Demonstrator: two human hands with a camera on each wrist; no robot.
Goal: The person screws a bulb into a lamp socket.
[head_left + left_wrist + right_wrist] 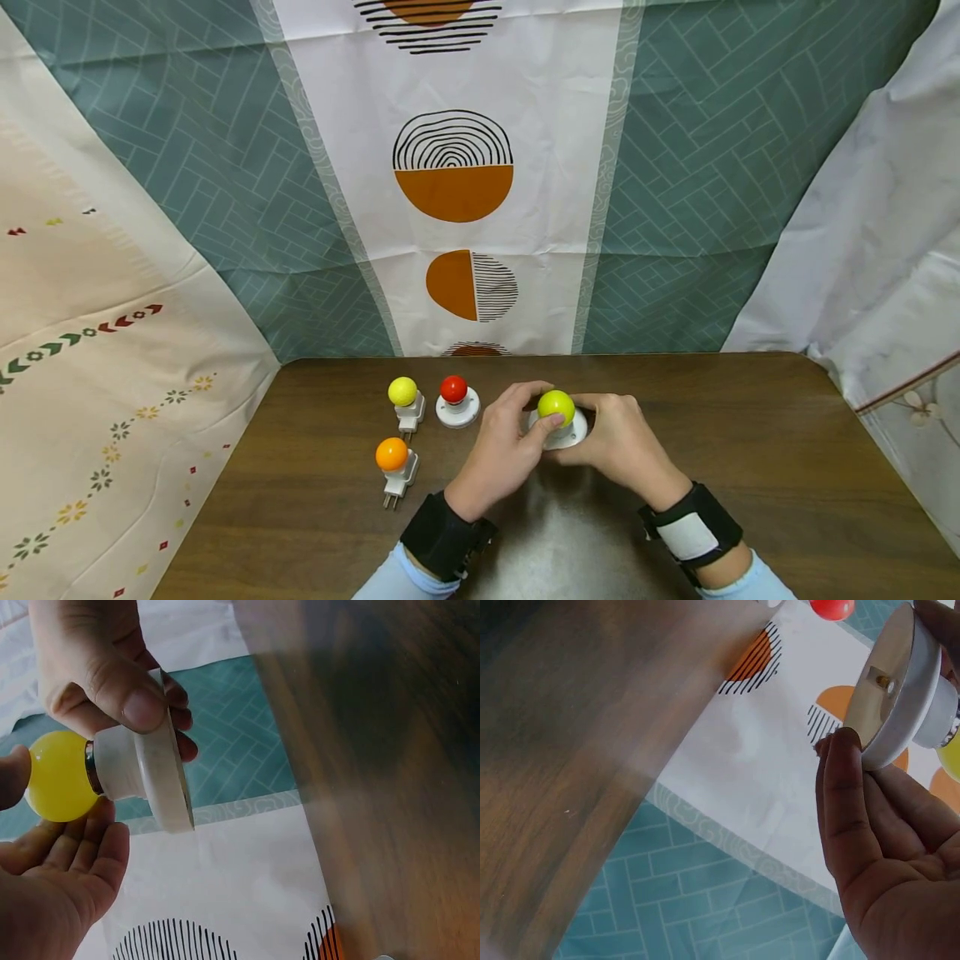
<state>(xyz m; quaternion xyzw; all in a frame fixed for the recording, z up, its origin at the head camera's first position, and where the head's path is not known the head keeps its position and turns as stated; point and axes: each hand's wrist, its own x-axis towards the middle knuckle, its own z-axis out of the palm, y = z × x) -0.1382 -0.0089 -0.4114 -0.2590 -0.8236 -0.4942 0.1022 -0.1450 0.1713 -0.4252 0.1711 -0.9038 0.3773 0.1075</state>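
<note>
Both hands work on one lamp over the middle of the table. My left hand (504, 442) pinches a yellow-green light bulb (556, 405) between thumb and fingers. The round white lamp holder (163, 780) under that bulb is gripped at its flange by my right hand (621, 435). In the left wrist view the holder is tilted on its side, and a strip of the bulb's metal screw base shows at the socket mouth. The right wrist view shows the holder's hollow underside, with the right fingers (847, 802) at its rim, raised above the tabletop.
Left of the hands, a red bulb (453, 389) stands in a round white holder (459, 412). A yellow bulb (402, 391) and an orange bulb (392, 454) sit in white plug-in sockets lying on the brown wooden table (300, 542). Patterned cloth (465, 275) hangs behind the table's far edge.
</note>
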